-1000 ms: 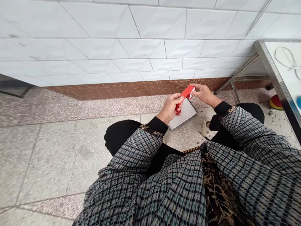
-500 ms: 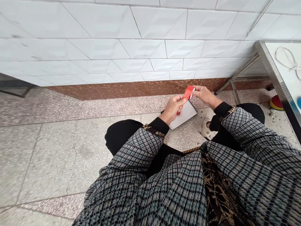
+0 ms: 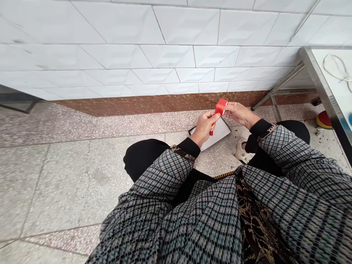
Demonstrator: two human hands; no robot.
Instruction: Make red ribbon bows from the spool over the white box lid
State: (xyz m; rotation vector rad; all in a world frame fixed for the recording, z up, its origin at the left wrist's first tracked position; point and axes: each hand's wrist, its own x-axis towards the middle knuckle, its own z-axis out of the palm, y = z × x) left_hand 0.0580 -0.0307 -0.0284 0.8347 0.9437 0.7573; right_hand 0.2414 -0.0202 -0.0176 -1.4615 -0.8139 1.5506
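Both of my hands hold a glossy red strip (image 3: pixel 220 106) with a white inner side, out in front of my knees. It bends over into a loop at the top; whether it is tape or ribbon I cannot tell. My left hand (image 3: pixel 204 125) pinches it between thumb and fingers, and its lower end pokes out beneath the fist. My right hand (image 3: pixel 238 112) is closed at the loop's right side, fingertips by the white inner face. Below them, a shallow white tray-like box or lid (image 3: pixel 217 134) with a dark edge lies on the floor, partly hidden by my left hand.
A white tiled wall (image 3: pixel 167 57) with a brown skirting stands ahead. At right is a metal-framed table (image 3: pixel 319 77) with a white cable (image 3: pixel 337 68) on it. A red and yellow round object (image 3: pixel 324 120) sits on the floor beneath. My shoe (image 3: pixel 242 151) is beside the box.
The red strip's loop has turned slightly and looks rounder. My left hand has shifted a little to the right, and my right fingers have closed nearer the loop.
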